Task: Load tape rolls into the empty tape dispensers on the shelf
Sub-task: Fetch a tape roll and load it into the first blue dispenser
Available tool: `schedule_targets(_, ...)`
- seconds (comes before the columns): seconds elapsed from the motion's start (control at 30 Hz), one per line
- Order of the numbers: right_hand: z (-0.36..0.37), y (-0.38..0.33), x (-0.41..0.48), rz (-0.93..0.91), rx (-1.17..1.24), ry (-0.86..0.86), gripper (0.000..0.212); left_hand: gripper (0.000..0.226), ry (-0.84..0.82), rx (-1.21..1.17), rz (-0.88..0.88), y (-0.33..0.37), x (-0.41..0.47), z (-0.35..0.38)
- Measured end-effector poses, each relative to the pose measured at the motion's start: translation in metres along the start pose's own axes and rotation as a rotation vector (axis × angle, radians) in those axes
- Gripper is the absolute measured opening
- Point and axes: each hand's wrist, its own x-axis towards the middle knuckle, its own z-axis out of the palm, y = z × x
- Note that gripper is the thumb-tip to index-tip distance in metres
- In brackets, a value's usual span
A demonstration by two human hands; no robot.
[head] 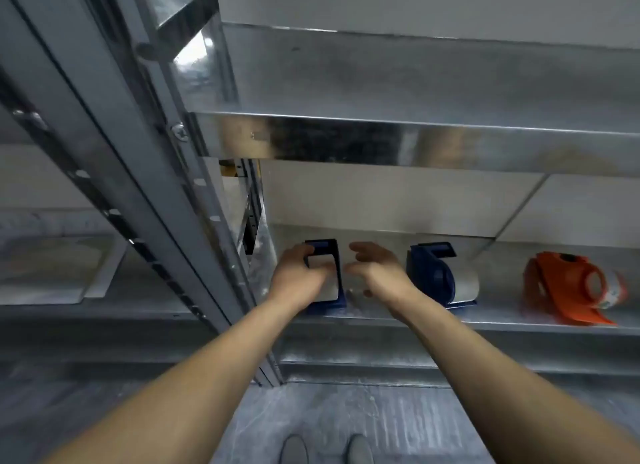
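Note:
Three tape dispensers stand in a row on a low metal shelf. The left one is dark blue with a pale tape roll inside; my left hand grips it from the left, fingers curled over the roll. My right hand hovers just right of that dispenser with its fingers loosely curled and nothing in it. A second dark blue dispenser holds a pale roll. Farther right sits an orange dispenser with a roll in it.
A grey slotted upright post runs diagonally left of my arms. An upper metal shelf overhangs the dispensers. A flat pale sheet lies on the neighbouring shelf at left. My shoes stand on the grey floor below.

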Motion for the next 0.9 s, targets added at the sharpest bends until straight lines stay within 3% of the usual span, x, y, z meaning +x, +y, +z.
schedule_targets(0.2, 0.006, 0.017, 0.008, 0.059, -0.166, -0.111, 0.069, 0.070, 0.017, 0.038, -0.058, -0.004, 0.008, 0.013)
schedule_targets(0.37, 0.010, 0.021, 0.015, 0.041, -0.256, -0.196, 0.067, 0.076, -0.035, 0.057, -0.159, -0.007, 0.013, 0.018)
schedule_targets(0.57, 0.009, 0.022, 0.018, 0.051, -0.351, -0.234, 0.062, 0.084, -0.084, 0.084, -0.154, -0.003, 0.014, 0.021)
schedule_targets(0.7, 0.010, 0.025, 0.021, 0.056, -0.443, -0.251, 0.050, 0.073, -0.058, -0.137, -0.186, 0.017, 0.020, 0.010)
schedule_targets(0.8, 0.013, 0.028, 0.018, 0.081, -0.505, -0.298, 0.071, 0.065, 0.006, -0.474, -0.245, 0.046, 0.040, -0.010)
schedule_targets(0.9, 0.014, 0.027, 0.015, 0.115, -0.500, -0.318, 0.081, 0.062, -0.012, -0.592, -0.234, 0.068, 0.053, -0.024)
